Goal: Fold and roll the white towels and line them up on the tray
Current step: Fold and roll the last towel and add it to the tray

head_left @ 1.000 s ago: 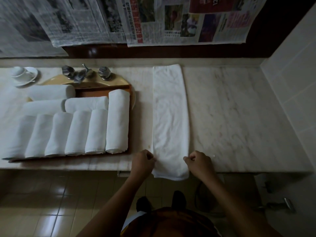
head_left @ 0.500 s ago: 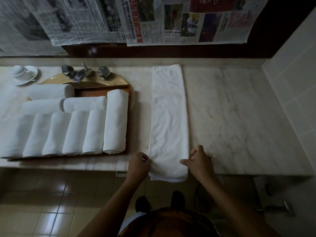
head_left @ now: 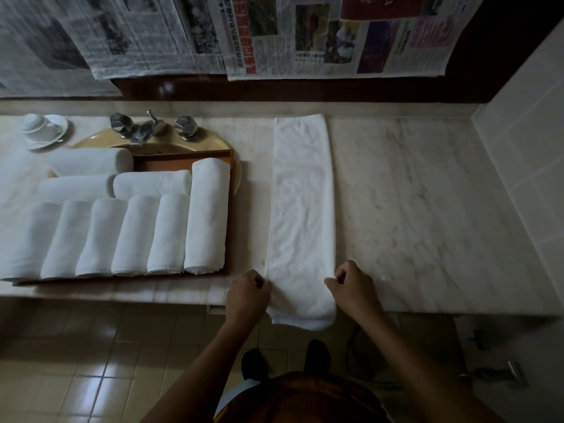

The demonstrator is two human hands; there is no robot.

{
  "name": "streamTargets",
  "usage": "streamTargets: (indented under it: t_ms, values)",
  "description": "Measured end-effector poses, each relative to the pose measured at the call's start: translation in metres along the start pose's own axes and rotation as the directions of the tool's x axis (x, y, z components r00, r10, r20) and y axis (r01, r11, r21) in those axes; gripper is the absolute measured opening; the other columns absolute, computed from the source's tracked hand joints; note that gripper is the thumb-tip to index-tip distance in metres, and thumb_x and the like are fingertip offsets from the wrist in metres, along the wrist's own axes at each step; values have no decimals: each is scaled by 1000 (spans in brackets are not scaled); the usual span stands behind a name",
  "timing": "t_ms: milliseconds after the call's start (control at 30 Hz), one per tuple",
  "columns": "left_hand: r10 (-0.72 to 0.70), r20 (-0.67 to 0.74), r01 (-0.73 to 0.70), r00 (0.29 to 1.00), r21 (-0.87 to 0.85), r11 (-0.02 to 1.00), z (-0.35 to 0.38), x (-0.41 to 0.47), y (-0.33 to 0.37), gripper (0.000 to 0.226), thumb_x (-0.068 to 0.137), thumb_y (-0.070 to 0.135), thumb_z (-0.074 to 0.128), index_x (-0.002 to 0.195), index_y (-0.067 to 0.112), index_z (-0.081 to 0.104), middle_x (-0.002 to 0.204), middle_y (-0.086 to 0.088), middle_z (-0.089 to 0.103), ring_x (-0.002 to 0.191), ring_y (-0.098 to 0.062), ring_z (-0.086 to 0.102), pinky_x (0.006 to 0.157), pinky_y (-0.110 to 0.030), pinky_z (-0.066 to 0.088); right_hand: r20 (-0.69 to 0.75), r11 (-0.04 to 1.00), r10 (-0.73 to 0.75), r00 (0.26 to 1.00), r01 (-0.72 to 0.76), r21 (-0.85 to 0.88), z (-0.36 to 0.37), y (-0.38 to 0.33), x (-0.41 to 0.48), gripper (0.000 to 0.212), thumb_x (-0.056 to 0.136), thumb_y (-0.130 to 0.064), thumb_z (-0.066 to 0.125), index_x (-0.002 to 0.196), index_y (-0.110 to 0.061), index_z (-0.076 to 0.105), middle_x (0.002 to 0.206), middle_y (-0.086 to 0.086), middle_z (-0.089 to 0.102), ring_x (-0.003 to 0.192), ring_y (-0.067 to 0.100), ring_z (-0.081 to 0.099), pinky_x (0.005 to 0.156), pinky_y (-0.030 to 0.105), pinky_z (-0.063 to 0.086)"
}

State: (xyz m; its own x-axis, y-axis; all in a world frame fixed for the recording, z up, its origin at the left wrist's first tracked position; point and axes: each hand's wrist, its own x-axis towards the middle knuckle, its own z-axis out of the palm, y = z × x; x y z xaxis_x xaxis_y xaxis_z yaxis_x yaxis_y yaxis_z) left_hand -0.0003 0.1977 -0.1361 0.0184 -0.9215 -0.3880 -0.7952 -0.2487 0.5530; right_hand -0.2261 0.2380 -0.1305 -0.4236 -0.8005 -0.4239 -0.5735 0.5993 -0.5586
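Both hands are curled up tight at the near end of the folded towel [head_left: 300,215]. The left hand [head_left: 248,293] pinches its left edge and the right hand [head_left: 354,288] pinches its right edge. The fingertips are tucked in, so I can't see how much cloth each one has.

The towel is a long narrow strip on the marble counter [head_left: 427,209], with its long axis running straight away from the person. Its near end droops over the counter's front edge and its far end almost reaches the back wall.

Left of it, the wooden tray [head_left: 231,178] sits over a yellow sink [head_left: 195,145], mostly buried under rolled towels [head_left: 131,236]. Six of them point near to far and three lie sideways behind. The leftmost roll gets cut off by the frame. It's pretty dim, so the taps [head_left: 146,128] and the cup [head_left: 36,125] at the back are hard to make out.
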Motion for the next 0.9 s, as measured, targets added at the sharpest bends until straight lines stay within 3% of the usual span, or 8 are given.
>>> streamTargets:
  t_ms: [100,167,267,367,467,700,800,900]
  values:
    - [27,-31,-26,999,30,999,2,-1,-4,18,97,27,68,85,20,58,73,8,62,64,-6,58,53,-24,44,-36,999,-16,999,14,-35,3,2,-4,39,84,-31,83,93,-19,47,83,-3,61,72,13,58,58,27,41]
    - [112,-55,-107,992,89,990,4,0,-1,13,96,26,68,96,20,56,90,9,62,75,-10,59,61,-26,51,-110,987,-128,986,116,-107,6,2,-5,38,86,-31,80,108,-20,51,101,-1,62,91,19,61,72,32,48]
    - [384,-2,-370,923,268,890,12,9,9,38,98,29,62,134,21,53,134,3,55,116,-15,53,96,-30,49,-105,885,-420,902,380,-269,15,-2,3,51,94,-31,70,141,-20,51,143,5,54,131,25,50,105,40,46]
    - [514,169,-531,841,442,723,21,20,16,59,106,36,46,160,19,31,170,-3,21,156,-25,20,125,-44,24,65,747,-502,862,470,-469,22,-4,21,60,101,-36,58,156,-23,38,167,5,27,154,25,24,121,47,28]
    - [498,267,-560,825,506,656,23,28,8,61,108,38,35,163,17,22,173,-4,10,159,-26,9,126,-48,8,106,716,-490,865,469,-518,24,4,31,58,102,-35,56,156,-23,39,168,4,27,155,26,23,120,52,28]
    - [537,210,-567,817,467,678,18,16,4,45,98,31,53,141,19,52,152,-5,46,138,-25,45,112,-44,35,120,730,-532,838,526,-436,5,2,16,39,100,-28,58,138,-25,60,141,-2,54,126,22,52,103,42,43]
    - [528,184,-551,829,435,713,23,23,14,54,96,30,55,147,17,46,160,-11,38,146,-30,37,115,-47,36,55,784,-531,846,515,-346,4,-15,37,46,100,-14,54,145,-22,54,151,4,47,136,25,46,109,43,42]
    - [518,200,-552,832,389,737,28,36,32,62,102,32,49,159,13,33,170,-14,20,157,-32,16,126,-48,19,-23,786,-578,816,549,-285,1,-42,82,48,99,-7,53,147,-15,53,156,12,44,143,31,41,115,47,40]
